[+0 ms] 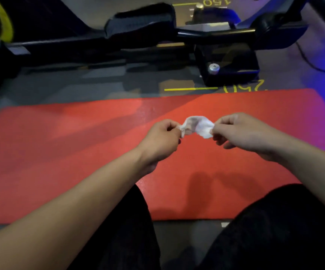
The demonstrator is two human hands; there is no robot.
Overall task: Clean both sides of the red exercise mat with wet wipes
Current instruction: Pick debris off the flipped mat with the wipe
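Head view | I see left hand [160, 140] and right hand [241, 133] fingers pinching crumpled wet wipe [197, 126] above flat red mat [79, 152] | wiping progress indeterminate; underside judged pending

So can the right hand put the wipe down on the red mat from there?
Probably yes. The right hand pinches the wet wipe just above the red mat, with nothing between them; the left hand pinches its other end.

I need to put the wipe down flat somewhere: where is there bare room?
Bare mat stretches left of the left hand, and right of the right hand up to the far edge. Crowded: the machine beyond the mat, and your knees at the near edge.
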